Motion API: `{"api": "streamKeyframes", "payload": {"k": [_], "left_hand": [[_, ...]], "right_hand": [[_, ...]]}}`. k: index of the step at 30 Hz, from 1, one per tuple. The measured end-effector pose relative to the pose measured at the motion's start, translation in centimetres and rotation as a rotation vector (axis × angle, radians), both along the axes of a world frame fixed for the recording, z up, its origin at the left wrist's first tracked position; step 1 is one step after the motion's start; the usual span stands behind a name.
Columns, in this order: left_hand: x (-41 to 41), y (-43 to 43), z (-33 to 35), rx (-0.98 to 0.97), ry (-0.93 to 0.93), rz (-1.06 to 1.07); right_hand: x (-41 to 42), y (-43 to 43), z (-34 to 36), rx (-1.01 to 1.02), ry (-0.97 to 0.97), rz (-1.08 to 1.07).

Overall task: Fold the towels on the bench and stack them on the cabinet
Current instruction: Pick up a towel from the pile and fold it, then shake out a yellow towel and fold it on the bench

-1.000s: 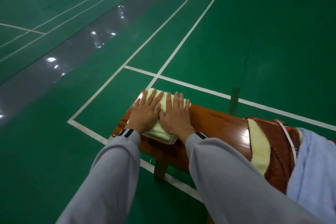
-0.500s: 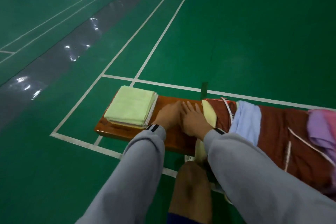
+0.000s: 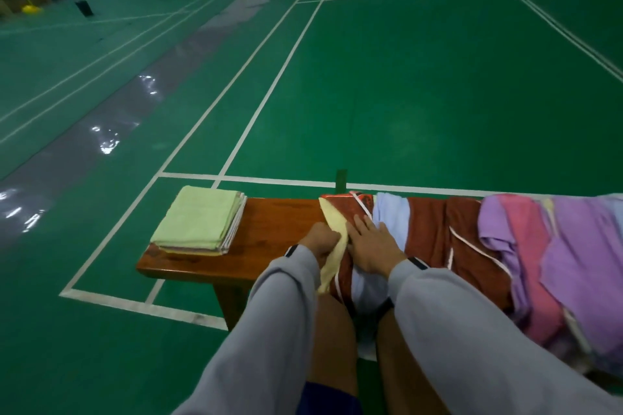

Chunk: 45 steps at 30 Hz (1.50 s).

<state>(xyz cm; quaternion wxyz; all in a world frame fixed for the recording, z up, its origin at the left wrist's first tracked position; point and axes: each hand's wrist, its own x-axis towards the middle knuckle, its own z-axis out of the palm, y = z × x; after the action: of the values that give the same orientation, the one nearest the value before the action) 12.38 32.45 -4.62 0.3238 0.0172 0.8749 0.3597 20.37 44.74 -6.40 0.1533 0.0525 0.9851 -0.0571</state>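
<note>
Because the pale yellow towel [image 3: 332, 217] lies right against the left edge of the unfolded heap, draped across the bench [image 3: 273, 229] and hanging off its near side, the person is using each hand differently. The left hand [image 3: 318, 242] has its fingers curled round the yellow strip, gripping it about midway. The right hand [image 3: 372, 248] lies flat, fingers straight and a little spread, on the red-brown towel [image 3: 424, 229] and the light blue towel [image 3: 391, 216] just beside it. I take that flat palm to be pinning the heap so only the yellow piece comes away. I can't tell whether any of the yellow is caught underneath. The red-brown towel's white trim runs close by it and could drag along. Further right, a purple towel [image 3: 580, 246] and a pink towel [image 3: 515, 229] overlap loosely, none of them folded. At the bench's left end sits the folded stack [image 3: 199, 219], green on top, edges squared. A bare patch of wood separates it from the heap, which looks to me like room kept for folding. No cabinet is in sight, so the stacking there is not yet done.
</note>
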Motion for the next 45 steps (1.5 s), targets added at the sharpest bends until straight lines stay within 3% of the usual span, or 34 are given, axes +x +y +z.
{"api": "streamKeyframes", "payload": {"k": [3,9,15,18,21,24,26,28,31,35,39,40,42,43,45], "left_hand": [[-1.2,-0.5,1.3,0.044,0.073,0.039],[0.4,-0.8,3.2,0.152,0.240,0.153],[3.8,-1.0,10.2,0.169,0.612,0.251],[3.3,-1.2,12.8,0.292,0.670,0.254],[1.4,-1.0,15.3,0.506,0.669,0.188],[-0.2,-1.0,18.7,0.725,0.457,0.276],[-0.5,-0.8,21.4,0.921,0.343,0.307],[-0.9,-0.7,22.8,0.990,0.266,0.308],[-1.0,-1.2,23.0,0.961,0.217,0.230],[-1.0,-2.1,20.5,0.945,0.172,0.189],[-1.9,-1.9,19.5,0.963,0.302,0.462],[-1.9,-1.9,19.6,1.073,0.253,0.497],[-0.8,-1.7,19.3,1.298,-0.012,0.468],[0.4,-1.4,18.6,1.275,-0.140,0.456],[2.7,-0.5,16.7,1.023,-0.285,0.468]], "right_hand": [[0.4,0.8,1.0,0.015,0.000,-0.052],[1.0,2.4,3.7,-0.311,-0.073,-0.253],[3.0,0.4,7.7,-0.532,0.036,-0.115],[3.0,-0.6,8.2,-0.658,0.101,-0.171],[2.1,-1.9,10.9,-0.934,0.163,-0.349],[1.8,-2.4,14.3,-1.544,0.082,-0.609],[1.5,-2.2,15.4,-1.879,-0.028,-0.602],[1.1,-1.9,16.5,-2.060,0.049,-0.559],[-0.1,-1.5,19.2,-2.058,0.097,-0.531],[-1.8,-0.8,22.8,-1.570,0.361,-0.592],[-3.1,1.0,25.4,-1.518,0.618,-0.692],[-3.4,1.6,25.7,-1.569,0.620,-0.696],[-3.6,1.8,26.3,-1.737,0.548,-0.647],[-3.7,1.6,26.6,-1.787,0.499,-0.606],[-3.9,1.0,26.8,-1.789,0.446,-0.550]]}}
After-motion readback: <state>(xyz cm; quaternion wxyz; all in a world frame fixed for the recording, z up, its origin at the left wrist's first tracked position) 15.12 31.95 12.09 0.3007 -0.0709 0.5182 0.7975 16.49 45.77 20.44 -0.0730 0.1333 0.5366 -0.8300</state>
